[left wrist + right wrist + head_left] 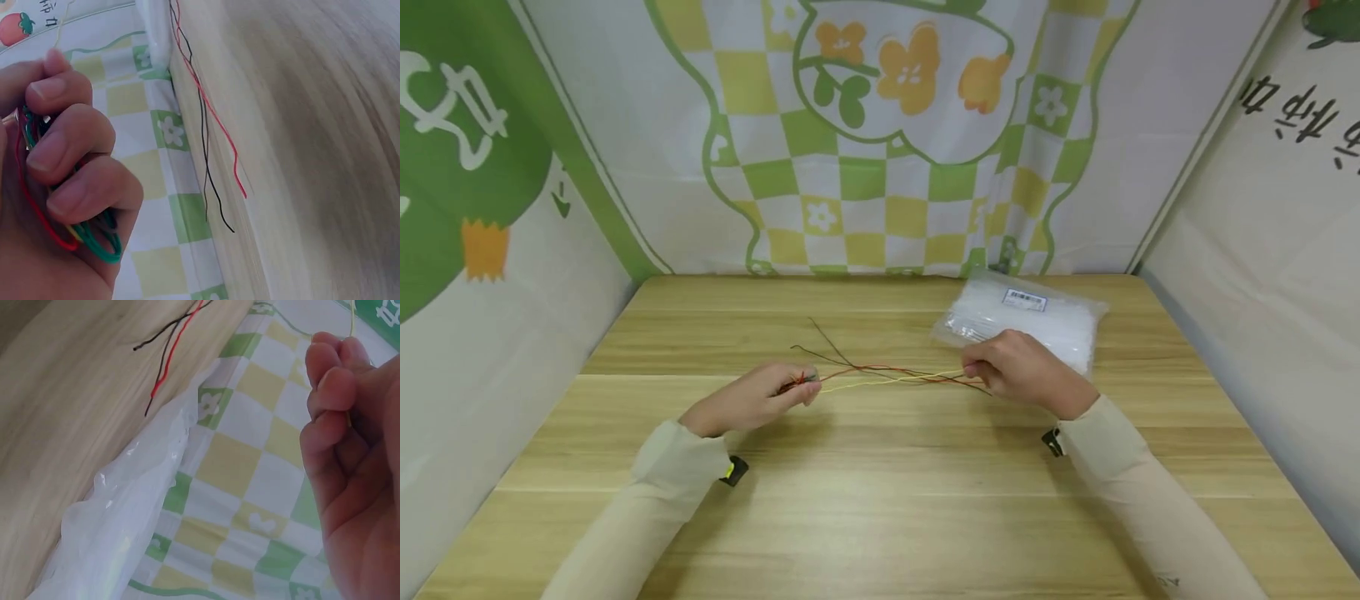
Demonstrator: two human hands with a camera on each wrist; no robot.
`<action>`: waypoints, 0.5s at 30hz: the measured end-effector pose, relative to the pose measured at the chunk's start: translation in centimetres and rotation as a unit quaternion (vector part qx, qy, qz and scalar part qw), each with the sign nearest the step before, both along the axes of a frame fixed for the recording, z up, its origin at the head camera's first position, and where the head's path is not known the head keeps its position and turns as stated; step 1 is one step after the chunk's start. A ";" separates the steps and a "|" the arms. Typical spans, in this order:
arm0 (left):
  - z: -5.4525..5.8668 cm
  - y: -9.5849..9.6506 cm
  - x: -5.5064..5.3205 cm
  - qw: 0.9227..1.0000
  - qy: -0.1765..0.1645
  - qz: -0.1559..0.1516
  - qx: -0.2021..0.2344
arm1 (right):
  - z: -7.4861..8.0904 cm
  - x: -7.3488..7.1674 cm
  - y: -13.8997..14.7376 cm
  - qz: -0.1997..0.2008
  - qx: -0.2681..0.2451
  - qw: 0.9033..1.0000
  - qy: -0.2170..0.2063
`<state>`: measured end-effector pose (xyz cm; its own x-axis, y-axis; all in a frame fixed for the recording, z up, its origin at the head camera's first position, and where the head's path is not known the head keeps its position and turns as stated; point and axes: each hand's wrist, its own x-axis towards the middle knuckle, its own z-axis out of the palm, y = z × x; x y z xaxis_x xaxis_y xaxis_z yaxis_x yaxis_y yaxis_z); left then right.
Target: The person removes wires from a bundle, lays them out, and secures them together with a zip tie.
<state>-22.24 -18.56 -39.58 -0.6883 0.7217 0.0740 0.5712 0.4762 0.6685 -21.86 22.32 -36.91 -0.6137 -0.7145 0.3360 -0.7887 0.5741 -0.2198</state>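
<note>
My left hand [767, 396] curls its fingers round a coiled bundle of thin wires, green, red and yellow; its loops [103, 250] stick out below the fingers in the left wrist view. To the right, my right hand [1026, 371] pinches a yellow wire [865, 384] between thumb and fingertips. That wire runs nearly straight from one hand to the other. Between the hands, a red wire [215, 115] and black wires [215, 194] lie loose and crossed over the tabletop. Some black ends [820, 354] point toward the back left.
A clear plastic bag [1060, 325] with white contents and a barcode label lies at the back right of the wooden table [865, 500], just behind my right hand. Printed cloth [857, 200] hangs at the back and both sides.
</note>
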 end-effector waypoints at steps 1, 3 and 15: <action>0.1 -0.2 0.0 1.000 0.001 0.004 -0.003 | 0.0 0.0 0.1 -0.004 0.000 1.000 -0.007; 0.2 -0.5 0.1 1.000 0.002 0.012 -0.011 | 0.1 0.1 0.5 -0.013 -0.002 1.000 -0.020; 0.1 -0.4 0.4 0.991 0.108 0.012 -0.076 | -0.8 -0.2 1.6 -0.041 0.038 0.995 -0.082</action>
<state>-21.84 -18.97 -39.50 -0.6852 0.7194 0.1139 0.6806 0.5767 0.4518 -22.10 23.97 -37.76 -0.7133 -0.6789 0.1739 -0.6955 0.6552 -0.2949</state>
